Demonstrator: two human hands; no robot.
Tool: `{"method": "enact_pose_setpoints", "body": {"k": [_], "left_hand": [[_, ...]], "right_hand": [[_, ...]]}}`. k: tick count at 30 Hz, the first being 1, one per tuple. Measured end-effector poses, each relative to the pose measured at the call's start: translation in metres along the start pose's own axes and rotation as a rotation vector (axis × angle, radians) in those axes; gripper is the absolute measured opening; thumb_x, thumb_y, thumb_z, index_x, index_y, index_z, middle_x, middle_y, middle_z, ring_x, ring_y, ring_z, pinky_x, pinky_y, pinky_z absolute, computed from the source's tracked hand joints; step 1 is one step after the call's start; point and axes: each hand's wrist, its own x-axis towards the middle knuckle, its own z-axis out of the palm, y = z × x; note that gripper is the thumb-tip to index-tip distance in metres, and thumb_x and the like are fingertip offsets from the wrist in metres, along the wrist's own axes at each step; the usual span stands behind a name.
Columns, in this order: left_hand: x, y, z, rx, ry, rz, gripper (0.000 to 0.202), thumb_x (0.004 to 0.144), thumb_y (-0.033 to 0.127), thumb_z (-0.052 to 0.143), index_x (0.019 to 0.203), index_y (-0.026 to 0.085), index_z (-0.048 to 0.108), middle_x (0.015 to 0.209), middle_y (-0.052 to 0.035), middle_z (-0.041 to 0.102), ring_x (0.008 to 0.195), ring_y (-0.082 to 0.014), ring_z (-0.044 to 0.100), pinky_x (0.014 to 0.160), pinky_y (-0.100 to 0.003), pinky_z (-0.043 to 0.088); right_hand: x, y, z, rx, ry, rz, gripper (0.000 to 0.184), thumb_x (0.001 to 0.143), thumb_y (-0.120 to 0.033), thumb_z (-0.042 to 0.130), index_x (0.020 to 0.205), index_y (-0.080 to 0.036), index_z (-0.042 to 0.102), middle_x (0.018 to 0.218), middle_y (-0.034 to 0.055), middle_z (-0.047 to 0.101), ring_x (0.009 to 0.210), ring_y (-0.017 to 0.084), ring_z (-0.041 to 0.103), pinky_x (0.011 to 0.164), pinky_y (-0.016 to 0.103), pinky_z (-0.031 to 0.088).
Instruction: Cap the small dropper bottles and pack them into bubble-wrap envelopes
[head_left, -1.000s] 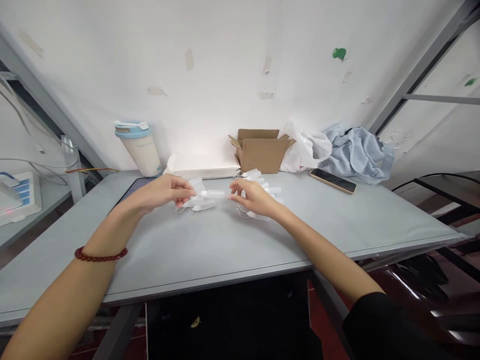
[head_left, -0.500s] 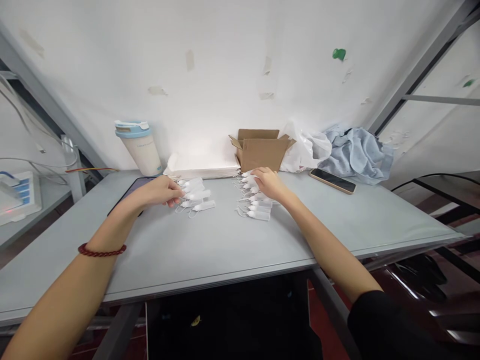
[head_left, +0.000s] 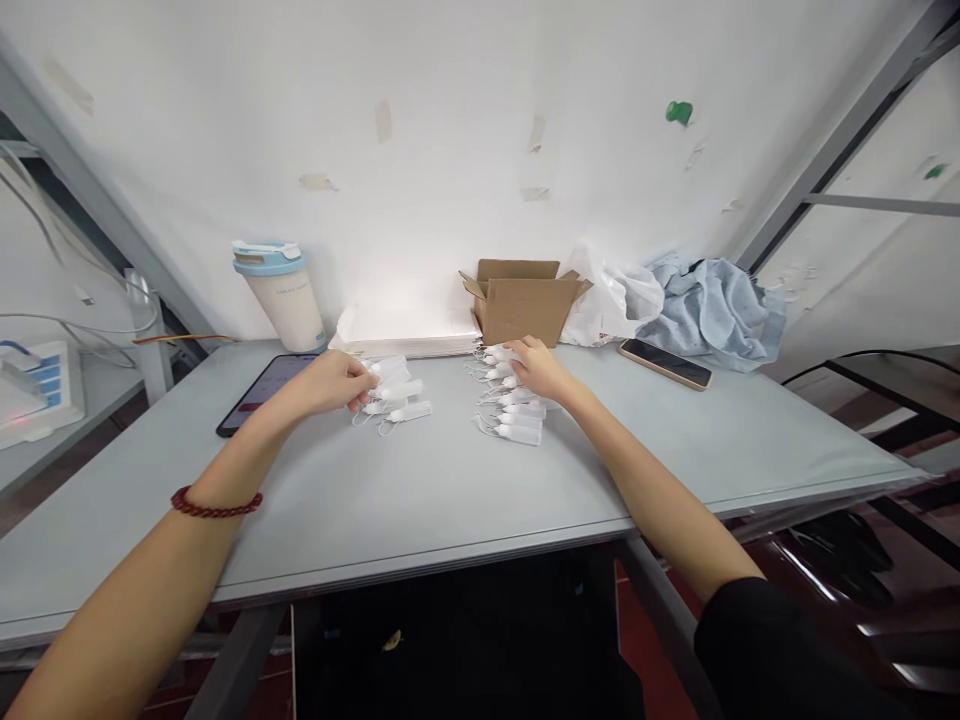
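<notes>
We extend our L arm (head_left: 169,565) diag. fwd from lower L, our R arm (head_left: 660,495) diag. fwd from lower R. Our L grip (head_left: 334,382) has fingers curled, thumb near index; our R grip (head_left: 544,370) sits palm-down, fingers bent, some tips hidden from view.

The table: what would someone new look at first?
Probably the left hand at a bunch of small white bottles, and the right hand at a second bunch, on the table. Then maybe the open brown box behind the right hand, the blue-lidded cup at the back left, and the green spot up on the wall.
</notes>
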Motion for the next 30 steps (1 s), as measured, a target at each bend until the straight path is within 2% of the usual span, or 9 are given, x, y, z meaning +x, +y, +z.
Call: {"method": "enact_pose_setpoints", "body": {"k": [6,11,14,17,21,23,27,30], "left_hand": [[0.004,-0.002,0.008,-0.007,-0.006,0.043,0.028,0.069,0.038,0.052,0.051,0.019,0.059,0.053,-0.0023,0.064,0.057,-0.0179,0.058,0.055,-0.025,0.041],[0.006,-0.003,0.013,0.016,0.032,0.054,0.029,0.071,0.039,0.05,0.054,0.018,0.06,0.053,-0.0025,0.064,0.056,-0.0181,0.057,0.051,-0.025,0.039],[0.002,0.002,0.015,0.009,0.068,0.1,0.028,0.073,0.038,0.049,0.058,0.018,0.06,0.056,-0.0019,0.064,0.055,-0.0162,0.057,0.051,-0.025,0.039],[-0.004,0.011,0.018,-0.058,0.019,0.189,0.027,0.077,0.039,0.048,0.07,0.017,0.062,0.058,-0.0005,0.063,0.053,-0.0144,0.055,0.05,-0.024,0.038],[-0.012,0.022,0.027,-0.231,-0.078,0.249,0.034,0.08,0.043,0.048,0.097,0.016,0.062,0.067,-0.0007,0.065,0.057,-0.0144,0.058,0.052,-0.024,0.043],[-0.014,0.026,0.033,-0.29,-0.113,0.244,0.038,0.081,0.044,0.048,0.104,0.016,0.06,0.071,-0.0018,0.065,0.058,-0.0144,0.059,0.053,-0.024,0.044],[-0.014,0.029,0.046,-0.397,-0.177,0.246,0.042,0.08,0.046,0.051,0.107,0.015,0.059,0.073,-0.0028,0.065,0.058,-0.0145,0.06,0.053,-0.025,0.045],[-0.014,0.03,0.052,-0.451,-0.213,0.247,0.038,0.079,0.046,0.054,0.1,0.014,0.06,0.069,-0.0021,0.064,0.056,-0.0138,0.058,0.055,-0.027,0.046]], "right_hand": [[0.005,0.009,0.009,0.141,0.074,-0.031,0.034,0.085,-0.009,0.042,0.115,-0.014,0.055,0.107,0.0123,0.052,0.093,0.021,0.055,0.082,0.033,0.043],[0.007,0.013,0.011,0.222,0.177,-0.101,0.028,0.082,-0.006,0.041,0.101,-0.015,0.06,0.101,0.0098,0.054,0.089,0.019,0.055,0.081,0.033,0.044],[0.005,0.005,0.004,0.29,0.273,-0.142,0.024,0.083,-0.009,0.042,0.097,-0.016,0.061,0.099,0.0092,0.057,0.088,0.018,0.056,0.081,0.033,0.044],[-0.001,-0.011,-0.006,0.391,0.315,-0.15,0.019,0.084,-0.015,0.045,0.092,-0.017,0.062,0.095,0.0073,0.062,0.082,0.017,0.056,0.076,0.031,0.045],[-0.01,-0.033,-0.014,0.561,0.266,-0.143,0.017,0.085,-0.023,0.048,0.09,-0.018,0.063,0.092,0.0049,0.065,0.08,0.015,0.057,0.071,0.028,0.046],[-0.014,-0.041,-0.016,0.629,0.224,-0.132,0.016,0.085,-0.026,0.049,0.089,-0.019,0.063,0.093,0.0042,0.065,0.081,0.015,0.057,0.07,0.027,0.046],[-0.02,-0.052,-0.018,0.757,0.135,-0.12,0.017,0.084,-0.03,0.051,0.088,-0.018,0.062,0.088,0.0031,0.064,0.077,0.013,0.057,0.067,0.027,0.046],[-0.022,-0.058,-0.018,0.845,0.086,-0.127,0.018,0.084,-0.032,0.052,0.088,-0.018,0.062,0.083,0.0022,0.062,0.073,0.012,0.056,0.067,0.027,0.046]]}}
